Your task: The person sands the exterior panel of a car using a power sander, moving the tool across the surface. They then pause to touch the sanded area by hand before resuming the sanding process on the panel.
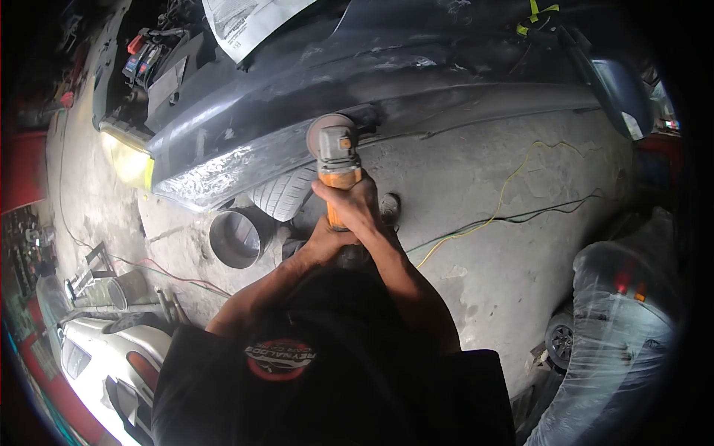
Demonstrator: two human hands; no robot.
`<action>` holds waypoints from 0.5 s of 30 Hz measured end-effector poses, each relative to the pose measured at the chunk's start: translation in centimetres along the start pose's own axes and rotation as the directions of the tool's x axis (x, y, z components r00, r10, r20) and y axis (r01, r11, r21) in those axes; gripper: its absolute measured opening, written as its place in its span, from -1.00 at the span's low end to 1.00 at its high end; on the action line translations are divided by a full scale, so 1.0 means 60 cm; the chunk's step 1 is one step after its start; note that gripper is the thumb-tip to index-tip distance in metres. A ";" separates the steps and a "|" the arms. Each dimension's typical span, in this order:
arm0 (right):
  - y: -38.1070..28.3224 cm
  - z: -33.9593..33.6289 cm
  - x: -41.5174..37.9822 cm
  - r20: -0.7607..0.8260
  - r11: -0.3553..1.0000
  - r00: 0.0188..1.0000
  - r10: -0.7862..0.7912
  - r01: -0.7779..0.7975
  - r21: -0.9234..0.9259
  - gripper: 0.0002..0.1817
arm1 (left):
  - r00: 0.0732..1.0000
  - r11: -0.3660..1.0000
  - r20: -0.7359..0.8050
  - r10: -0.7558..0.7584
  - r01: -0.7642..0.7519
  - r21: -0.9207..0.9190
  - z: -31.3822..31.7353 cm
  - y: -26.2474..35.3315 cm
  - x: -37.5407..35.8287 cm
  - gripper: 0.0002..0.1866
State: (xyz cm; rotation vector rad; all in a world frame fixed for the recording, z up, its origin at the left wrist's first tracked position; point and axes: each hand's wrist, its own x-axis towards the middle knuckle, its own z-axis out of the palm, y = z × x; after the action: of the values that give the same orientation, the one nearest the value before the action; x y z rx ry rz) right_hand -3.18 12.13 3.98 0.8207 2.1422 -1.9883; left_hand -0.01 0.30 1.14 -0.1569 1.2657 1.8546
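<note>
"While both hands were on the tool, what did the grip look like?"

"The bare right hand [355, 207] was closed around the orange and grey power tool [342, 177], its thumb lying across the casing. The bare left hand [326, 241] was wrapped about the rear end, just below — though most of its fingers were hidden, so I couldn't tell how tightly they curled."

"And where was the tool?"

"In front of the torso, its round, reddish-brown disc [320, 136] at the lower edge of the dark, satiny car body panel [260, 137]. Whether the disc touched the panel, I couldn't tell."

"How did the surfaces look?"

"The panel was long and curved, scuffed with pale patches and shiny toward its lower corner. Under it showed a grooved black rubber tyre [284, 195], and beside that an open, round grey container [242, 236]. A thin yellow cord [513, 177] snaked over the stained concrete floor [476, 275]. Wrinkled, translucent plastic sheeting [610, 364] draped something at the right."

"What was hard to make out?"

"The printed white paper [249, 26] was cut off at the top, its small text unreadable — and the dark shoe [390, 205] by the right hand was only partly visible."
</note>
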 end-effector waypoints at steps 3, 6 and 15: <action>-0.006 0.010 -0.004 0.059 0.999 0.998 -0.015 0.017 -0.040 -0.40 | 0.996 0.997 -0.043 0.082 -0.081 0.012 0.002 0.007 -0.015 -0.52; -0.051 -0.026 -0.012 0.004 0.993 0.993 0.118 -0.118 0.013 -0.41 | 0.999 0.993 -0.018 -0.034 0.036 0.112 0.016 0.012 0.008 -0.56; 0.044 0.057 -0.007 0.035 0.990 0.998 0.045 -0.040 -0.137 -0.31 | 0.992 0.995 -0.082 0.096 -0.096 0.014 -0.044 -0.035 -0.029 -0.38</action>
State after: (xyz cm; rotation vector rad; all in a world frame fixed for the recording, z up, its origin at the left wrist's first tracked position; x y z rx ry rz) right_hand -2.61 8.75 1.32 0.7944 2.1908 -1.7995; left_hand 1.63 -2.58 -0.65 -0.1711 1.3599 1.9405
